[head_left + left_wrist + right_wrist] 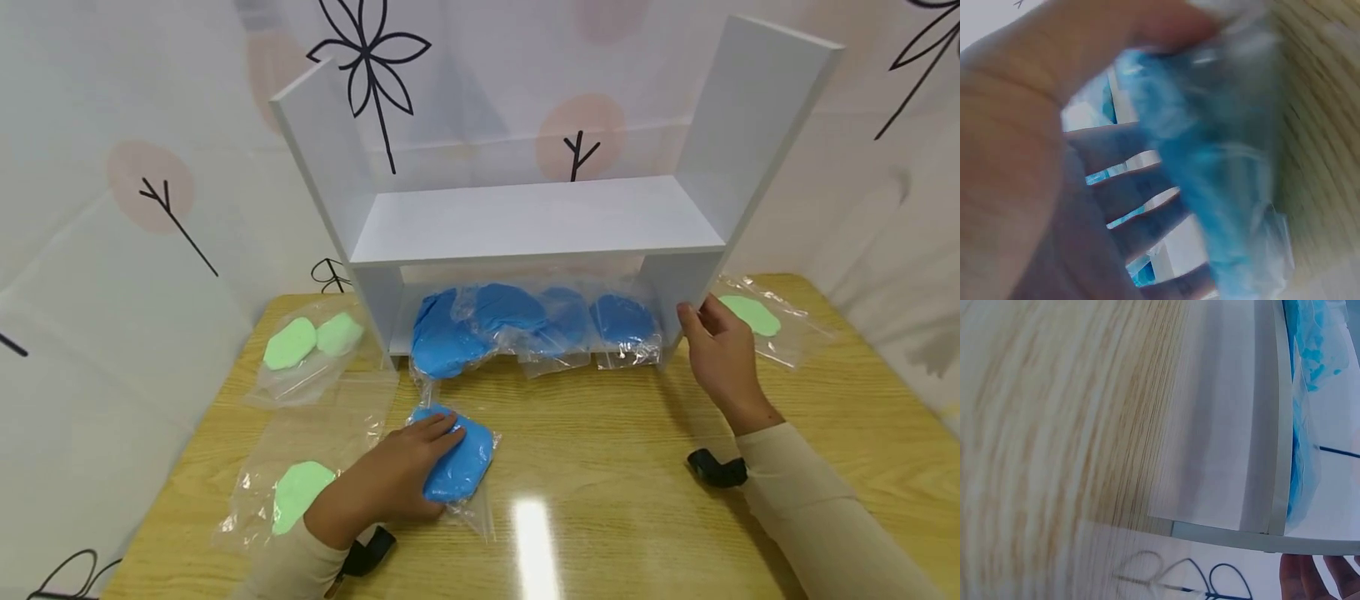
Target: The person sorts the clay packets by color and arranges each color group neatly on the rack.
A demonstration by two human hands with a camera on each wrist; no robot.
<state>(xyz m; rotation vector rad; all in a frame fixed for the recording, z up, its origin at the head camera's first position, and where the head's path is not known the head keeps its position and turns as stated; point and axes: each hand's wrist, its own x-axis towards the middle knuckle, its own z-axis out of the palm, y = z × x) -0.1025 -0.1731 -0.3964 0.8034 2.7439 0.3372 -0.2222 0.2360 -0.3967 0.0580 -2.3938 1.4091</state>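
My left hand (401,475) holds a clear zip bag with a flat blue filling (461,458), thumb on one side and fingers on the other. Close up in the left wrist view, the bag (1191,169) stands edge-on between them, slightly blurred. At the right side panel of a white shelf (525,221), my right hand (720,358) grips the front edge, with fingertips along its outer face. Those fingers (1297,575) show below the panel in the right wrist view. Several blue-filled bags (510,308) lie in a row on the shelf's lower board, some ends hanging over the front.
Bags with pale green fillings lie left of the shelf (292,343) and nearer the front left (300,492). Another green bag (750,315) is on the right, behind my right hand. A wooden table (600,467) bears everything, with a patterned cloth (480,83) hanging behind.
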